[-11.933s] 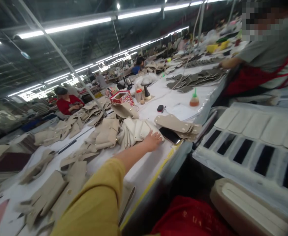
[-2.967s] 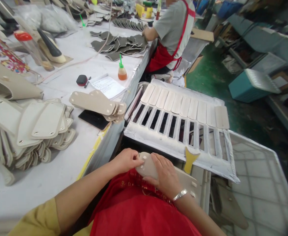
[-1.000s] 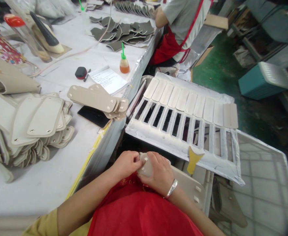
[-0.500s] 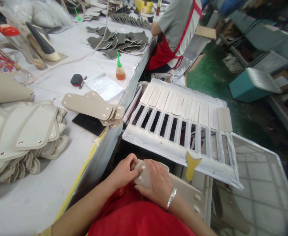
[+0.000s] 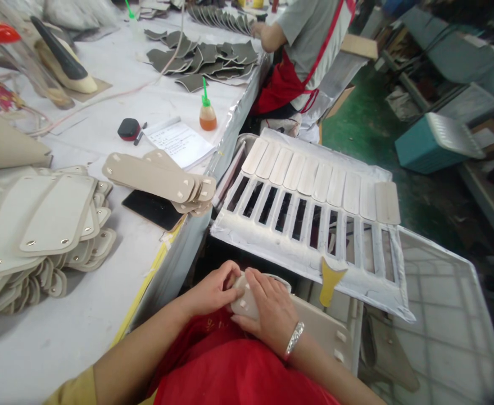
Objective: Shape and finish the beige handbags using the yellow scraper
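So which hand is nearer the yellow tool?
Right: the right hand is on the beige piece, left of the yellow tool; the left hand is farther left, at the piece's end.

A long beige strip (image 5: 320, 324) with a smooth, matt face and rounded corners lies slantwise at the near middle, right of the worktop (image 5: 135, 259), its right end nearer than its left. Two small white tabs show at each end. The left hand (image 5: 215, 289) pinches the left end, while the right hand (image 5: 271, 304) clasps the strip just beside it, hiding part of the face.
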Tool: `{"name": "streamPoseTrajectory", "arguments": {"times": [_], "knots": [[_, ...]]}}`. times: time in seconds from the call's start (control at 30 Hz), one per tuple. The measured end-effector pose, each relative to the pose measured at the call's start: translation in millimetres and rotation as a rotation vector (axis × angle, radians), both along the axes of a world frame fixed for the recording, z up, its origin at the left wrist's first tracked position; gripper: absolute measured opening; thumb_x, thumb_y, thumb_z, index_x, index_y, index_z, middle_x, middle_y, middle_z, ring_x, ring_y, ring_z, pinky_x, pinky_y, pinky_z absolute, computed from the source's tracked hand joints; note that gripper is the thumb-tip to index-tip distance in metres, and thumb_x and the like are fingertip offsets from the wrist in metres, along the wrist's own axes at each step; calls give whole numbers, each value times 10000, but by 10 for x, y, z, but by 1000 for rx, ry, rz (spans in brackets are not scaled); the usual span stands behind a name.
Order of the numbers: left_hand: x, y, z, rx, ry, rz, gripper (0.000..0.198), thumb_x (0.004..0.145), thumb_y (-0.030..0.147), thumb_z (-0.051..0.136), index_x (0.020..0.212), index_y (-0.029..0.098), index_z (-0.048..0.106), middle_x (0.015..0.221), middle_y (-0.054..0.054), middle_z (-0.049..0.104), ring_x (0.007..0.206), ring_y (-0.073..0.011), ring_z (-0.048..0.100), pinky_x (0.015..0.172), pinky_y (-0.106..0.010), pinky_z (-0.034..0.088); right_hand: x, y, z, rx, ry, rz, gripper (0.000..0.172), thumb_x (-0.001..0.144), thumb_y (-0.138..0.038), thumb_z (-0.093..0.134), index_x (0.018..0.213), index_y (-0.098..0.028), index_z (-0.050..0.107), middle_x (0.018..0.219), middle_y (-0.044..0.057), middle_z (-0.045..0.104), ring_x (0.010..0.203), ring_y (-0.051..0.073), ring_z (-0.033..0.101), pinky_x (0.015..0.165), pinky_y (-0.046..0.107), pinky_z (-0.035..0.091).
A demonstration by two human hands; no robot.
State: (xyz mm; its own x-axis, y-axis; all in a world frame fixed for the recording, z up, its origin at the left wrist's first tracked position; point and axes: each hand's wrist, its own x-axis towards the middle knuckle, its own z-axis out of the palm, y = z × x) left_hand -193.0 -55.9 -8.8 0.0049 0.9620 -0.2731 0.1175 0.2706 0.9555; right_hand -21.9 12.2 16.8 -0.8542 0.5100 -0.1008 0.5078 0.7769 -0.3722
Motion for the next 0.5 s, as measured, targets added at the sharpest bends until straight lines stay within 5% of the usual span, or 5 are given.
{"name": "streamPoseTrajectory", "arguments": {"times": [0.17, 0.37, 0.5], "knots": [[-23, 32, -67, -114, -321, -41, 281, 826, 405, 466, 1015, 203, 421, 679, 64, 434, 478, -72, 449, 455, -194, 372, 27, -7, -18, 9, 14, 9, 810, 650, -532, 657, 1305, -130, 402, 1330, 132, 448, 1136, 290, 447, 947, 444, 362], [80, 122, 83, -6, 179, -57, 432, 676, 432, 672, 1017, 185, 577, 811, 10, 596, 718, -146, 542, 660, -249, 430, 59, -26, -30, 5, 44, -13, 817, 658, -538, 650, 1316, -128, 392, 1327, 132, 453, 1145, 285, 447, 952, 443, 369], [106, 143, 98, 16, 165, -114, 338, 738, 397, 617, 983, 162, 611, 903, -15, 642, 802, -174, 568, 725, -265, 438, 78, -40, -34, -12, 50, -17, 817, 648, -526, 664, 1312, -130, 399, 1336, 125, 447, 1156, 283, 442, 964, 444, 363]]}}
